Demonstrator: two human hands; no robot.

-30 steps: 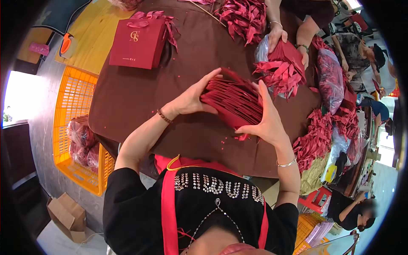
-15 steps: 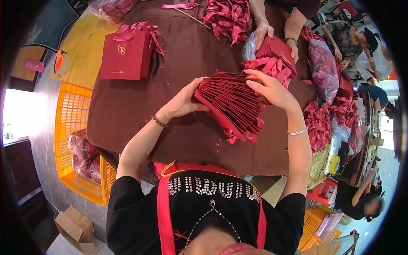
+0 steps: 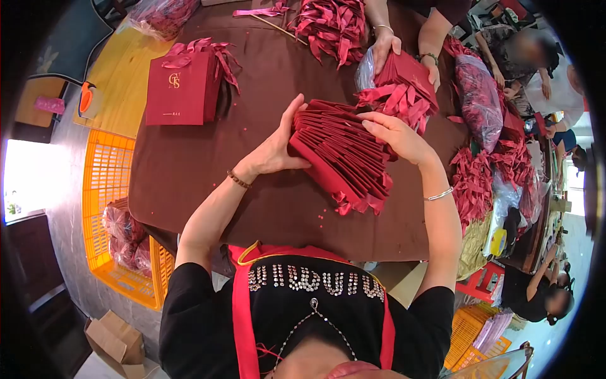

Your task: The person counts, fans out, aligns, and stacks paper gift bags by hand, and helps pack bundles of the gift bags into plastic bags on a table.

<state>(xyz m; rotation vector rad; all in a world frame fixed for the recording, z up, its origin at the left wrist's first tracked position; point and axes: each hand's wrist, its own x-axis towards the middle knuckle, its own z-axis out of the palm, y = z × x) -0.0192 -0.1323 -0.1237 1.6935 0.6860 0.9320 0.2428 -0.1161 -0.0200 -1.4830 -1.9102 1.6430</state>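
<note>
A thick, fanned stack of dark red paper gift bags [image 3: 341, 158] is held above the brown-covered table, its ribbons hanging at the near end. My left hand [image 3: 281, 142] grips the stack's left side, thumb toward me and fingers around the far edge. My right hand [image 3: 398, 136] is at the upper right of the stack, its fingers pressed on the bag edges; the fingertips are partly hidden among them. Upright at the left stands a group of red gift bags [image 3: 180, 88] with a gold logo and ribbon bows.
Across the table, another person's hands [image 3: 386, 50] hold a second bag stack [image 3: 404, 82]. A ribbon pile [image 3: 331, 28] lies at the back, wrapped bundles [image 3: 478, 101] at the right. An orange crate [image 3: 104, 208] stands left on the floor. More people are at the right.
My left fingers have lifted and straightened at the stack's far left edge. My right hand has moved slightly down and left along the bag edges. The other person's left-side hand has shifted on their stack.
</note>
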